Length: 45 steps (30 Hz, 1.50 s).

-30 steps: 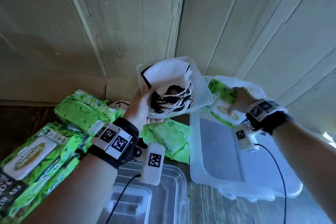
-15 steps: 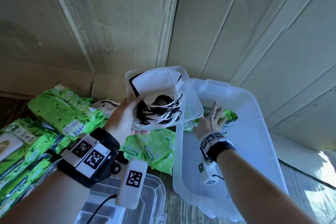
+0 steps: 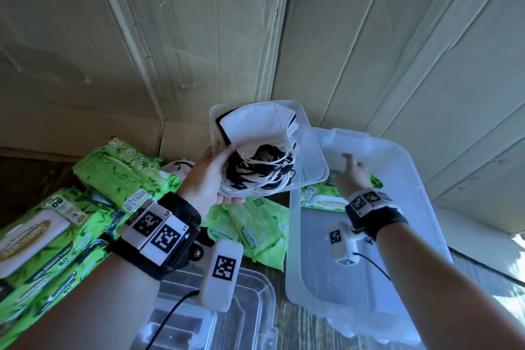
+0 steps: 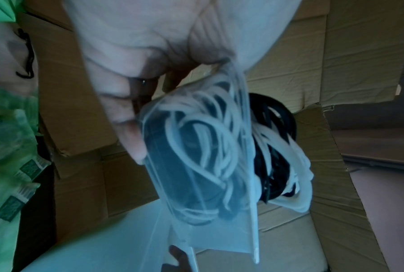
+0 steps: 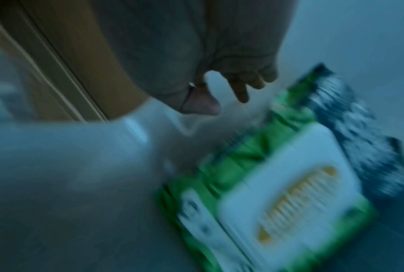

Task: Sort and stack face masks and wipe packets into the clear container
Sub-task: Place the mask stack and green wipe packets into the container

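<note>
My left hand (image 3: 218, 179) grips a small clear tray (image 3: 311, 156) tilted up and holding a stack of white and black face masks (image 3: 255, 131). The left wrist view shows the fingers (image 4: 128, 117) curled under that tray (image 4: 210, 165), with the masks' ear loops (image 4: 280, 147) spilling over its edge. To the right stands the large clear container (image 3: 412, 207). One green wipe packet (image 3: 321, 202) lies at its far end. My right hand (image 3: 350, 170) hovers inside, just past the packet, fingers spread and holding nothing. The blurred right wrist view shows the same open hand (image 5: 233, 90) above the packet (image 5: 277, 184).
Several green wipe packets (image 3: 119, 176) are piled at the left, and flatter ones (image 3: 250, 230) lie between the pile and the container. A loose mask (image 3: 179, 167) sits behind them. A second clear bin (image 3: 227, 310) lies near me. Cardboard walls (image 3: 284, 37) close off the back.
My right hand carried a wipe packet into the large container, laid it flat, and has now let go and lifted off it. The left hand still holds up the mask tray.
</note>
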Available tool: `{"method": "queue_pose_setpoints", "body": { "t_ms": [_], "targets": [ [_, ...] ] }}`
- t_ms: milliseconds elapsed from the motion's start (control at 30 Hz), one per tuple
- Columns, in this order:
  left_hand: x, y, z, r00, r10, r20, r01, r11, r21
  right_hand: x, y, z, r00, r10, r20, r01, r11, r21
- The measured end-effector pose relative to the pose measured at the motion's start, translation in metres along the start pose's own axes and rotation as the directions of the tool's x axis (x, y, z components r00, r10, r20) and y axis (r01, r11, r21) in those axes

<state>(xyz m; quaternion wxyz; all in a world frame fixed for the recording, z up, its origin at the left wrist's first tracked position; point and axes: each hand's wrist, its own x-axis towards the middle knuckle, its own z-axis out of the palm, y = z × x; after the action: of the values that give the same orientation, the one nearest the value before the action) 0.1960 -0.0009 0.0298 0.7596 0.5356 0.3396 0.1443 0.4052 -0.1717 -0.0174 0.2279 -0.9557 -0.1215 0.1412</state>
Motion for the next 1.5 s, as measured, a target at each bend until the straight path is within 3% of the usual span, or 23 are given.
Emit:
{"method": "queue_pose_setpoints", "body": {
  "t_ms": [100, 233, 333, 467, 567, 633, 733, 833, 1033, 1167, 1300, 1500],
  "targets": [
    [-0.005, 0.009, -0.016, 1.000, 0.006, 0.005, -0.006, 1.000, 0.013, -0.005, -0.030, -0.038, 0.993, -0.008, -0.121, 0.026, 0.988, 0.150],
    [-0.010, 0.025, -0.052, 0.999, 0.025, -0.046, -0.024, 1.000, 0.018, -0.024, -0.089, -0.083, 0.961, -0.115, -0.252, 0.181, 0.950, 0.254],
    [-0.012, 0.036, -0.088, 0.990, 0.052, -0.129, -0.052, 0.999, -0.002, -0.048, -0.138, -0.082, 0.939, -0.229, -0.256, 0.293, 0.922, 0.252],
    [-0.012, 0.049, -0.137, 0.964, 0.074, -0.255, -0.080, 0.997, -0.014, -0.077, -0.198, -0.034, 0.942, -0.330, -0.065, 0.336, 0.926, 0.171],
    [-0.010, 0.053, -0.174, 0.950, 0.085, -0.299, -0.096, 0.995, -0.022, -0.090, -0.232, 0.026, 0.923, -0.345, 0.169, 0.343, 0.938, 0.044],
    [-0.009, 0.054, -0.197, 0.945, 0.086, -0.316, -0.099, 0.995, -0.024, -0.097, -0.249, 0.070, 0.892, -0.338, 0.302, 0.370, 0.927, -0.057],
    [-0.008, 0.052, -0.226, 0.933, 0.057, -0.355, -0.085, 0.994, -0.063, -0.108, -0.266, 0.133, 0.799, -0.357, 0.484, 0.449, 0.889, -0.086],
    [-0.006, 0.049, -0.252, 0.923, 0.026, -0.385, -0.064, 0.994, -0.087, -0.115, -0.279, 0.176, 0.759, -0.340, 0.556, 0.481, 0.868, -0.126],
    [-0.011, 0.044, -0.293, 0.933, 0.064, -0.354, -0.086, 0.995, -0.045, -0.109, -0.294, 0.207, 0.795, -0.244, 0.555, 0.431, 0.872, -0.233],
    [-0.006, 0.043, -0.308, 0.940, 0.039, -0.340, -0.062, 0.996, -0.059, -0.098, -0.294, 0.212, 0.793, -0.183, 0.581, 0.397, 0.879, -0.264],
    [0.005, 0.044, -0.316, 0.938, 0.017, -0.346, -0.039, 0.998, -0.058, -0.102, -0.287, 0.204, 0.835, -0.133, 0.534, 0.330, 0.897, -0.293],
    [0.012, 0.057, -0.313, 0.937, 0.004, -0.350, -0.029, 0.997, -0.067, -0.112, -0.284, 0.186, 0.860, -0.246, 0.447, 0.294, 0.955, -0.039]
  ]
}}
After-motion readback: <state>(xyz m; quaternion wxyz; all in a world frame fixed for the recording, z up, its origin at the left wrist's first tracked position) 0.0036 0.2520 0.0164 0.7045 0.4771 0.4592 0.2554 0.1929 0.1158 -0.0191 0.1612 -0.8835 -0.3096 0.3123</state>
